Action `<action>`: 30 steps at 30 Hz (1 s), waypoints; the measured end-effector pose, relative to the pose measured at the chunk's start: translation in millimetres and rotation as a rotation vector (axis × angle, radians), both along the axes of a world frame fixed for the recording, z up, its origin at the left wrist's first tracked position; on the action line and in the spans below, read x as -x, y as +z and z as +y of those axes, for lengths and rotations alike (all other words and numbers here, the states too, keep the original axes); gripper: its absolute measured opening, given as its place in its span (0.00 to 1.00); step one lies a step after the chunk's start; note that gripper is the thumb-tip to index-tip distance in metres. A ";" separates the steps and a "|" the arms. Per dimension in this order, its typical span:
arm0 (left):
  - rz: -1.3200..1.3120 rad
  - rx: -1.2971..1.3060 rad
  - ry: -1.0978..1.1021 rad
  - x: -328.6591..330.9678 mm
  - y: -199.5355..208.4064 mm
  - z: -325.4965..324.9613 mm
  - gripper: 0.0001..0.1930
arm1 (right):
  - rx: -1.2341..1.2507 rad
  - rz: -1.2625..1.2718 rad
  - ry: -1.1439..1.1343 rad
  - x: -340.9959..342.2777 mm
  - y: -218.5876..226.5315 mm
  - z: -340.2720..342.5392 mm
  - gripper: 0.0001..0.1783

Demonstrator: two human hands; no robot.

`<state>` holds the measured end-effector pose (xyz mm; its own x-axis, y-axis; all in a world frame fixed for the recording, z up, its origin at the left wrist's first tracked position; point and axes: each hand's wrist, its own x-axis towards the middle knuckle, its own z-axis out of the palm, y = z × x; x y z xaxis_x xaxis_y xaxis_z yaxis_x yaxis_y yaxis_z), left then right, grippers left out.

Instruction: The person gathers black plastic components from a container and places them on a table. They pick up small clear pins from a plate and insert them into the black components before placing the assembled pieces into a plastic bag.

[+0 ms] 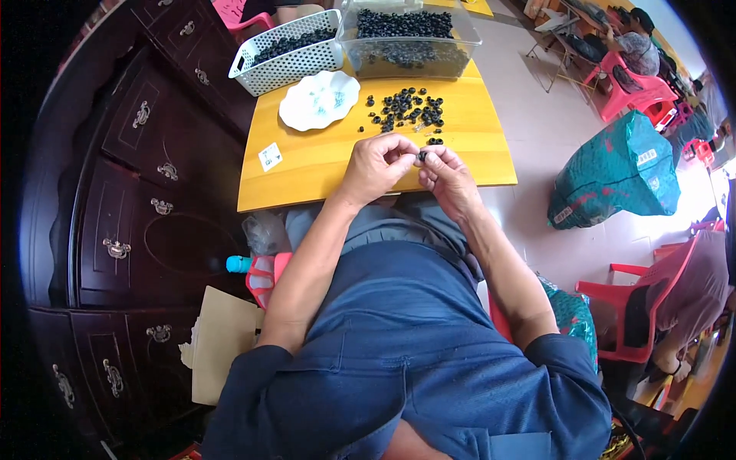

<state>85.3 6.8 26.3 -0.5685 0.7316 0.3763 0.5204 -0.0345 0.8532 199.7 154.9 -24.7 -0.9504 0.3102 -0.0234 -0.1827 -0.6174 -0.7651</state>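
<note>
The small black pieces (404,109) catch the light like smooth, glossy plastic, and from where I stand the tabletop (307,178) looks like varnished wood, its grain showing. The perforated basket (300,70) is smooth plastic, the bin (460,55) shiny, see-through plastic, the scalloped dish (300,104) glossy, ceramic or plastic I can't tell. The cabinet (132,199) gleams like polished wood with metal handles (116,248); the shirt (399,307) is matt cloth, the bulky bag (606,180) crinkled and shiny.

Head-worn fisheye, downward onto hands (372,167)
</note>
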 end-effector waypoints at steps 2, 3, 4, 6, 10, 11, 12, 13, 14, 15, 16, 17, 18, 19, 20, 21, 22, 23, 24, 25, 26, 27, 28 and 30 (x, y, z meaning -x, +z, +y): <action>0.000 -0.007 -0.004 -0.3 0.0 -0.4 0.03 | -0.005 0.005 0.003 0.1 -0.5 1.2 0.08; -0.002 -0.015 -0.007 -0.4 0.2 -0.4 0.03 | -0.010 0.007 0.008 0.1 -0.5 1.7 0.08; -0.001 -0.015 -0.008 -1.5 1.1 0.3 0.03 | -0.010 0.008 0.008 0.0 -0.4 0.9 0.08; 0.078 -0.104 0.014 -4.5 2.9 2.7 0.02 | 0.036 0.026 0.023 -0.2 -0.1 -1.7 0.08; 0.085 -0.068 0.031 -5.6 1.3 3.8 0.03 | 0.036 0.026 0.016 0.8 -4.3 -1.5 0.08; 0.075 -0.065 0.041 -6.2 0.6 4.4 0.03 | 0.034 0.020 0.010 1.2 -5.5 -2.0 0.08; 0.064 -0.061 0.052 -6.7 -0.2 5.0 0.03 | 0.032 0.014 0.005 1.3 -6.9 -2.5 0.08; 0.067 -0.066 0.052 -7.5 1.0 4.7 0.03 | 0.027 0.017 0.005 0.8 -3.4 -5.2 0.08; 0.096 -0.058 0.052 -8.4 2.4 4.3 0.03 | 0.040 -0.010 -0.012 -0.2 1.0 -8.6 0.07; 0.124 -0.050 0.052 -9.0 3.3 3.9 0.03 | 0.054 -0.037 -0.028 -0.8 4.0 -10.6 0.07; 0.125 -0.050 0.052 -8.6 3.4 3.9 0.03 | 0.054 -0.035 -0.028 -0.5 3.7 -9.9 0.07; 0.096 -0.031 0.059 -7.8 2.6 3.7 0.03 | 0.080 -0.026 -0.011 -0.2 2.8 -9.2 0.08; 0.066 -0.012 0.065 -7.2 1.7 3.8 0.04 | 0.105 -0.016 0.005 0.0 2.6 -8.6 0.08; 0.068 -0.012 0.066 -6.7 0.3 3.6 0.04 | 0.105 -0.015 0.006 0.1 4.0 -9.6 0.08; 0.030 -0.049 0.064 -6.3 -1.0 3.5 0.03 | 0.117 -0.029 0.002 0.2 6.1 -11.0 0.08; -0.009 -0.087 0.062 -5.7 -2.4 3.3 0.03 | 0.129 -0.042 -0.002 0.3 7.4 -12.0 0.08; -0.008 -0.086 0.061 -6.0 -0.7 3.3 0.03 | 0.129 -0.042 -0.003 0.1 6.8 -12.3 0.08; 0.060 -0.085 0.066 -6.1 1.1 3.6 0.03 | 0.140 -0.032 -0.001 0.1 5.6 -12.5 0.08; 0.129 -0.084 0.070 -6.2 2.6 3.7 0.03 | 0.152 -0.022 0.001 0.2 4.3 -12.6 0.08; 0.129 -0.083 0.071 -6.3 2.9 3.4 0.03 | 0.152 -0.022 0.002 0.5 3.1 -12.6 0.08; 0.150 -0.093 0.066 -6.4 3.3 3.3 0.02 | 0.128 -0.029 0.004 0.9 2.1 -12.3 0.08; 0.171 -0.104 0.061 -6.5 3.7 3.4 0.03 | 0.105 -0.036 0.006 1.3 1.3 -11.7 0.08; 0.171 -0.104 0.060 -7.2 5.5 3.6 0.03 | 0.105 -0.036 0.005 1.4 1.2 -11.5 0.08; 0.183 -0.081 0.037 -9.5 9.4 5.0 0.03 | 0.095 -0.027 -0.001 1.8 1.6 -10.5 0.06</action>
<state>94.8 11.8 35.7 -0.5114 0.6745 0.5325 0.6688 -0.0767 0.7395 197.9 144.4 -23.1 -0.9486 0.3066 -0.0783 -0.1638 -0.6875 -0.7074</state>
